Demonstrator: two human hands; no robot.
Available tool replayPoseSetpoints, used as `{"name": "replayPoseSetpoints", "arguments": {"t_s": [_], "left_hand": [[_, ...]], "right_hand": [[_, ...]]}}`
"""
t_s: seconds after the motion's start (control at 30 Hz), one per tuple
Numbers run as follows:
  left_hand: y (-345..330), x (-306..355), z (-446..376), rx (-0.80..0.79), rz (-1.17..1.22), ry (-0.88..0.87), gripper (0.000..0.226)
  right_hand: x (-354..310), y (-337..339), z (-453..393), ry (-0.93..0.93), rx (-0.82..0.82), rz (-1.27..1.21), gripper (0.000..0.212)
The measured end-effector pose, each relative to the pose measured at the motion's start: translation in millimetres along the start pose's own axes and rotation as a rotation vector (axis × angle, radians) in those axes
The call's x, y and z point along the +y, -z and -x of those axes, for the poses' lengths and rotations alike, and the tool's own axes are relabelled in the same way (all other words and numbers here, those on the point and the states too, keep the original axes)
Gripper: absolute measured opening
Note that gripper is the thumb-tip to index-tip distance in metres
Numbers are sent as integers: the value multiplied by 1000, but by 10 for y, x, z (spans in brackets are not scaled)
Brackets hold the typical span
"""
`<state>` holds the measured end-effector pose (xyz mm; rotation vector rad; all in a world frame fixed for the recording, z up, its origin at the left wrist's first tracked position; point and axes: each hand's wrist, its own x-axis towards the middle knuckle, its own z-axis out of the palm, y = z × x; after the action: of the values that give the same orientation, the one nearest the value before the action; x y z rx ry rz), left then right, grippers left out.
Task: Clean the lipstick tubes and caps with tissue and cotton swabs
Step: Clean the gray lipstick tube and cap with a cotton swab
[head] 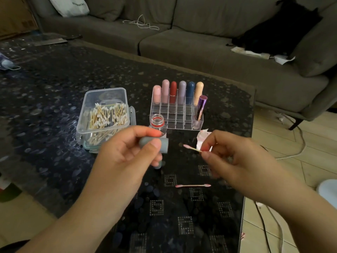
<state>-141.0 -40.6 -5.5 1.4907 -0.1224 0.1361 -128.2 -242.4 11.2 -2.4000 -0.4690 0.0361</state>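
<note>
A grey lipstick cap [154, 144] was held in the left hand [125, 157], above the dark glass table [54, 106] and in front of the person. Its long axis was lying almost level, from left to right, and its flat end was turned toward the right hand [235, 161]; whether this end was the open one could not be told with certainty. The cap was gripped between the thumb and the forefinger, the other fingers being curled under it, where a second grey piece [158, 165], perhaps the tube, was partly hidden. A cotton swab [192, 148] was pinched by the closed fingertips of the right hand, together with a stained tissue [202, 138] behind it. The pink tip of the swab was pointed to the left, toward the cap, with a small gap between them, so the two axes were nearly in one line. It was judged that the next move would need the swab to be brought straight into the end of the cap. A used swab [193, 185] was lying on the table below the hands. Farther away, the box of clean swabs [104, 114], a small open bottle [158, 123] and the clear organizer [180, 110] with other lipsticks were seen.
</note>
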Motion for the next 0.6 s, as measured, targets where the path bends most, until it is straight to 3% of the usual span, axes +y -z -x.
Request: {"name": "replayPoseSetpoints", "arguments": {"t_s": [0.07, 0.17, 0.43, 0.6], "left_hand": [[35, 11, -26, 104, -14, -34, 17], [85, 5, -53, 204, -13, 10, 21], [250, -37, -73, 280, -42, 79, 8], [297, -43, -67, 297, -71, 78, 7]], "right_hand": [[114, -77, -48, -101, -55, 65, 10], [236, -282, -141, -107, -79, 163, 7], [336, -559, -349, -74, -128, 392, 15], [131, -545, -392, -115, -37, 168, 42]]}}
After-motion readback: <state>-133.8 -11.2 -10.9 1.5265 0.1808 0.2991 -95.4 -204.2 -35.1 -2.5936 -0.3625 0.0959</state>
